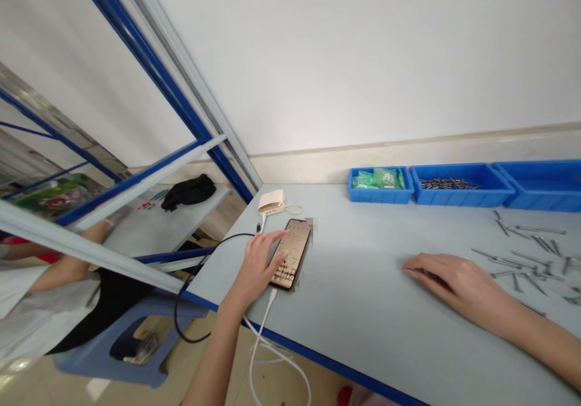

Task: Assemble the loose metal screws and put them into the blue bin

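A smartphone (292, 253) lies on the grey table with its screen lit and a white cable plugged into its lower end. Over its left side reaches my left hand (259, 265), thumb and forefinger stretched apart above the screen. My right hand (458, 279) rests on the table further right, its thumb and fingertips pressed together. A small dark sliver shows at those fingertips, too little to name. Beside and beyond this hand lie several loose metal screws or nails (521, 264). Behind the phone sits a cream power bank (271, 201) with a white cable.
Along the wall stand a blue bin (381, 195) of green packets, a blue bin (463, 197) of small metal pieces and another blue bin (544, 191). Left, past a blue-and-grey frame (181, 79), a person (40, 309) sits at another table. White cables hang off the front edge.
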`<state>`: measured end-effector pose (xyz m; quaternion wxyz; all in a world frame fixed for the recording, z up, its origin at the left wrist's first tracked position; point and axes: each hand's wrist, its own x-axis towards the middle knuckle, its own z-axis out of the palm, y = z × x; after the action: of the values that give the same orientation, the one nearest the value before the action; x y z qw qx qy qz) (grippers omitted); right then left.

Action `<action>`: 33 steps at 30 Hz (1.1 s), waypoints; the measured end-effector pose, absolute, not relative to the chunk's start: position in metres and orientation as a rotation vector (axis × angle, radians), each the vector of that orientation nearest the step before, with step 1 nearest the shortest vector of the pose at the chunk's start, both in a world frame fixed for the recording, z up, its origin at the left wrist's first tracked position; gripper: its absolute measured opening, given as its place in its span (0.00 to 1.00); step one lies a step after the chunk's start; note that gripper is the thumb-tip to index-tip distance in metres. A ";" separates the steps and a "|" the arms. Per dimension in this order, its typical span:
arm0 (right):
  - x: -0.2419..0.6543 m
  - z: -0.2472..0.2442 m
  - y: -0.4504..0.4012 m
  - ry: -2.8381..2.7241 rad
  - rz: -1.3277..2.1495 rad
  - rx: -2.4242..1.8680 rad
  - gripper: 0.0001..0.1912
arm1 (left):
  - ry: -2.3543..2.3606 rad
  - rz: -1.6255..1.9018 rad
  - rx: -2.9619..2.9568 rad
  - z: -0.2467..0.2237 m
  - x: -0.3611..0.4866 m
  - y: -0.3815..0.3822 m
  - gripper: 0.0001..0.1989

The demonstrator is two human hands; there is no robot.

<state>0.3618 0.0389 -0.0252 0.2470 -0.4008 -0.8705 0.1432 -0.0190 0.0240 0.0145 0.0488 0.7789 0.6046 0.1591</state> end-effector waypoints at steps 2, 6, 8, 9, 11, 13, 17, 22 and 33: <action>0.362 -0.025 0.039 -2.378 0.391 -1.097 0.16 | 1.800 0.445 2.404 0.013 -0.018 0.028 0.20; 0.362 -0.026 0.040 -2.385 0.391 -1.096 0.16 | 1.783 0.410 2.458 0.011 -0.018 0.032 0.21; 0.362 -0.026 0.040 -2.390 0.385 -1.090 0.16 | 1.783 0.413 2.472 0.012 -0.017 0.033 0.21; 0.362 -0.026 0.039 -2.393 0.381 -1.087 0.16 | 1.781 0.414 2.478 0.012 -0.017 0.033 0.21; 0.362 -0.026 0.039 -2.399 0.372 -1.082 0.16 | 1.779 0.407 2.483 0.013 -0.016 0.034 0.21; 0.362 -0.026 0.039 -2.408 0.361 -1.078 0.16 | 1.780 0.391 2.487 0.014 -0.014 0.035 0.21; 0.361 -0.024 0.038 -2.410 0.381 -1.083 0.17 | 1.787 0.383 2.507 0.012 -0.011 0.036 0.21; 0.361 -0.021 0.037 -2.372 0.451 -1.106 0.18 | 1.859 0.609 2.515 0.023 -0.009 0.031 0.19; 0.379 -0.021 0.057 -1.842 1.093 -1.145 0.19 | 1.103 0.471 2.986 0.039 0.167 0.054 0.16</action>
<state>0.3788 0.0567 -0.0211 0.3489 -0.4420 -0.7106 0.4219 0.1674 0.0540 0.0386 -0.0381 0.9273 0.3425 0.1464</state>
